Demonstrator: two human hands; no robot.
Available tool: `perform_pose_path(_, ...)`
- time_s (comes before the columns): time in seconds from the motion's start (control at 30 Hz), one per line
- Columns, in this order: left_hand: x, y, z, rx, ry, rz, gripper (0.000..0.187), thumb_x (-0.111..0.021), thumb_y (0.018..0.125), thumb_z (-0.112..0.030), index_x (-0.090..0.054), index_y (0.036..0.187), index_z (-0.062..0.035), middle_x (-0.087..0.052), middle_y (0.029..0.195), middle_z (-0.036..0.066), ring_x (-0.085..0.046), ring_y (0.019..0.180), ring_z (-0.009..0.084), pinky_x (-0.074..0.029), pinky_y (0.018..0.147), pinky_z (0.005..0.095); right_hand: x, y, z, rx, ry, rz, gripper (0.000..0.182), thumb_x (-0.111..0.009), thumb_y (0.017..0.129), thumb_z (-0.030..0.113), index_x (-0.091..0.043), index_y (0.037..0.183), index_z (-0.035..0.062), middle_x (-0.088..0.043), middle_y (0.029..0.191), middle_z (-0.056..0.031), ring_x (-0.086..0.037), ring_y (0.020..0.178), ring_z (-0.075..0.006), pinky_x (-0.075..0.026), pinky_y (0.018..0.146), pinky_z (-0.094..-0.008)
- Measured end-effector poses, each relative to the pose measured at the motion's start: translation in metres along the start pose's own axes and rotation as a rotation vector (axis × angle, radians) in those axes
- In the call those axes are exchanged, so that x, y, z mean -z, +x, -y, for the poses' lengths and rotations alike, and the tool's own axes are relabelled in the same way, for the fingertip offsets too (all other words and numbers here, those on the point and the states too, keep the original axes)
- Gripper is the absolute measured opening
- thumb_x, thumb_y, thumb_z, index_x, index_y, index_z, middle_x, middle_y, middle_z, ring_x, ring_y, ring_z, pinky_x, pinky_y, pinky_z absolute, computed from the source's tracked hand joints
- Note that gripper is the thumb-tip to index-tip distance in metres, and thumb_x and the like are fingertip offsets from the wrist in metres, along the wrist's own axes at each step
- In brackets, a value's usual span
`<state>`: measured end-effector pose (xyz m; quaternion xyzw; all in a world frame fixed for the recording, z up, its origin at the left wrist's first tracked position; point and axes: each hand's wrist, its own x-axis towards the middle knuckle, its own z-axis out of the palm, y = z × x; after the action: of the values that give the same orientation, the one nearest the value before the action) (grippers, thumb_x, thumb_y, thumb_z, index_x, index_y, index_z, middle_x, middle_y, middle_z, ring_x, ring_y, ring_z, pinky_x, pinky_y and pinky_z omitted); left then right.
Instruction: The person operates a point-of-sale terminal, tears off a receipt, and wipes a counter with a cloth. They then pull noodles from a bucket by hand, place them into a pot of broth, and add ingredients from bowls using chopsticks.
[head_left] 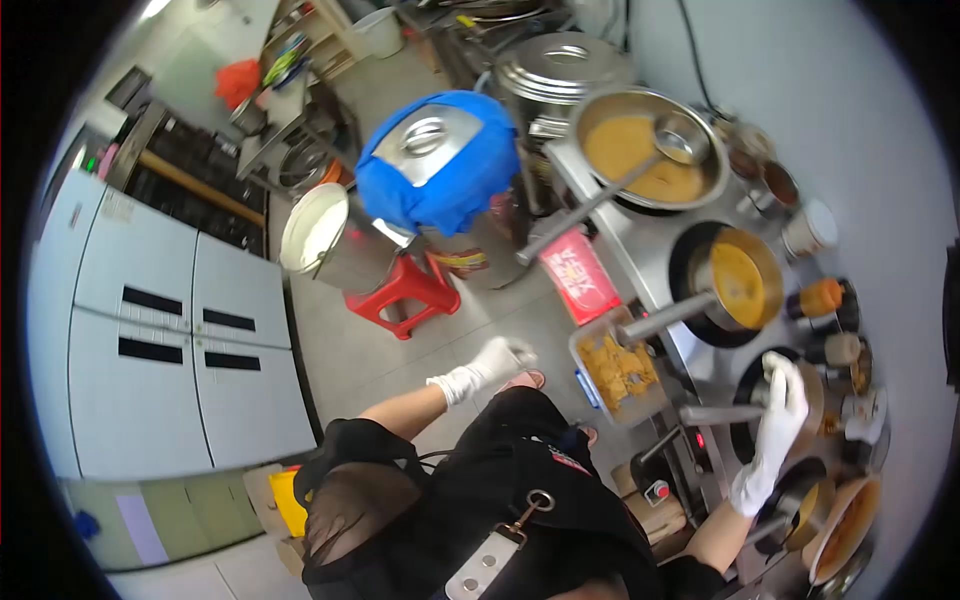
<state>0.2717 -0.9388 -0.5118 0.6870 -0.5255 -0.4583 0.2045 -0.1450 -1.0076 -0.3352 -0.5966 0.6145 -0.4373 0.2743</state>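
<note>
My left hand (495, 365), in a white glove, hovers over the floor with its fingers curled in and nothing visible in them. On the right, my right hand (785, 400), also gloved, is above a long-handled pan (745, 440) on the steel counter. Its fingers are pressed together, and what they hold, if anything, is too small to name. A pan of yellow liquid (738, 285) stands just behind it. Near the counter edge, a clear tub (620, 375) holds flat brown pieces.
A large bowl of brown liquid (625, 150) has a ladle (600, 210) across it. Jars (815, 300) line the wall. A red stool (405, 295), a bucket (320, 230), a blue-covered pot (440, 160) and a white cabinet (150, 400) stand left of the counter.
</note>
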Motion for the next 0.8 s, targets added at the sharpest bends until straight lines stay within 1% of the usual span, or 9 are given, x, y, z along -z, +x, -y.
perform_pose_path(0.07,0.053,0.021,0.100,0.460,-0.716,-0.262,0.011,-0.065,0.081,-0.009,-0.068,0.086,-0.0003,-0.066,0.078,0.006,-0.061,0.063,0.0154,-0.050,0.060,0.0297,-0.023,-0.013,0.010,0.062,-0.077,0.021,0.016,-0.048,0.090,-0.001,-0.063,0.095,-0.0051,-0.063,0.099,-0.0102,-0.059,0.094,-0.0190,-0.045,0.087,-0.0299)
perform_pose_path(0.13,0.106,0.041,0.232,0.429,-0.199,-0.722,0.017,-0.059,0.084,-0.017,-0.068,0.088,-0.0038,-0.065,0.077,0.008,-0.061,0.064,0.0158,-0.049,0.059,0.0305,-0.051,-0.022,0.014,-0.017,-0.011,0.016,0.015,-0.049,0.089,-0.001,-0.064,0.094,-0.0043,-0.064,0.098,-0.0104,-0.059,0.095,-0.0191,-0.045,0.088,-0.0302)
perform_pose_path(0.2,0.165,0.024,0.222,0.371,-0.144,-0.802,0.026,-0.061,0.081,-0.028,-0.068,0.086,-0.0035,-0.066,0.074,0.010,-0.063,0.066,0.0219,-0.050,0.060,0.0366,-0.072,-0.036,0.042,-0.048,-0.069,-0.008,0.015,-0.052,0.088,-0.001,-0.065,0.093,-0.0029,-0.065,0.096,-0.0097,-0.060,0.094,-0.0187,-0.044,0.088,-0.0296)
perform_pose_path(0.23,0.180,0.034,0.235,0.383,-0.647,-0.822,0.028,-0.064,0.082,-0.031,-0.066,0.087,-0.0036,-0.063,0.073,0.007,-0.061,0.064,0.0199,-0.049,0.055,0.0333,-0.086,-0.043,0.042,-0.076,-0.027,-0.042,0.013,-0.054,0.087,0.000,-0.066,0.092,-0.0021,-0.066,0.094,-0.0098,-0.060,0.093,-0.0191,-0.045,0.088,-0.0296)
perform_pose_path(0.33,0.258,0.013,0.231,0.459,-0.998,-1.063,0.034,-0.059,0.088,-0.035,-0.057,0.095,-0.0018,-0.058,0.084,0.006,-0.057,0.059,0.0224,-0.048,0.052,0.0330,-0.131,-0.057,0.078,0.009,-0.097,-0.038,0.012,-0.057,0.084,0.001,-0.067,0.091,0.0002,-0.067,0.095,-0.0117,-0.062,0.090,-0.0229,-0.048,0.081,-0.0319)
perform_pose_path(0.37,0.265,-0.001,0.231,0.131,-0.748,-1.131,0.031,-0.052,0.092,-0.035,-0.057,0.094,-0.0047,-0.058,0.088,0.007,-0.056,0.059,0.0257,-0.048,0.053,0.0376,-0.144,-0.061,0.082,0.036,-0.106,0.004,0.012,-0.059,0.083,0.004,-0.067,0.092,0.0012,-0.067,0.097,-0.0127,-0.063,0.089,-0.0259,-0.049,0.082,-0.0344)
perform_pose_path(0.47,0.299,0.005,0.197,0.074,-0.403,-1.216,0.030,-0.052,0.091,-0.034,-0.056,0.098,-0.0047,-0.058,0.091,0.008,-0.056,0.063,0.0254,-0.048,0.056,0.0372,-0.176,-0.084,0.078,0.128,-0.127,0.028,0.016,-0.059,0.085,0.014,-0.066,0.095,0.0042,-0.066,0.097,-0.0115,-0.062,0.092,-0.0282,-0.050,0.082,-0.0382)
perform_pose_path(0.6,0.260,0.047,0.110,-0.071,-0.151,-1.070,0.031,-0.053,0.091,-0.033,-0.054,0.102,-0.0047,-0.058,0.095,0.009,-0.055,0.068,0.0250,-0.047,0.060,0.0367,-0.208,-0.108,0.071,-0.061,-0.151,0.085,0.024,-0.052,0.090,0.023,-0.064,0.101,0.0064,-0.063,0.102,-0.0115,-0.059,0.098,-0.0303,-0.047,0.085,-0.0395)
perform_pose_path(0.8,0.149,0.066,-0.003,-0.401,-0.084,-0.524,0.033,-0.055,0.090,-0.031,-0.052,0.109,-0.0047,-0.057,0.100,0.010,-0.055,0.075,0.0244,-0.046,0.066,0.0359,-0.227,-0.151,0.061,-0.130,-0.121,-0.058,0.025,-0.050,0.088,0.026,-0.061,0.090,0.0040,-0.061,0.091,-0.0126,-0.059,0.087,-0.0324,-0.048,0.074,-0.0426)
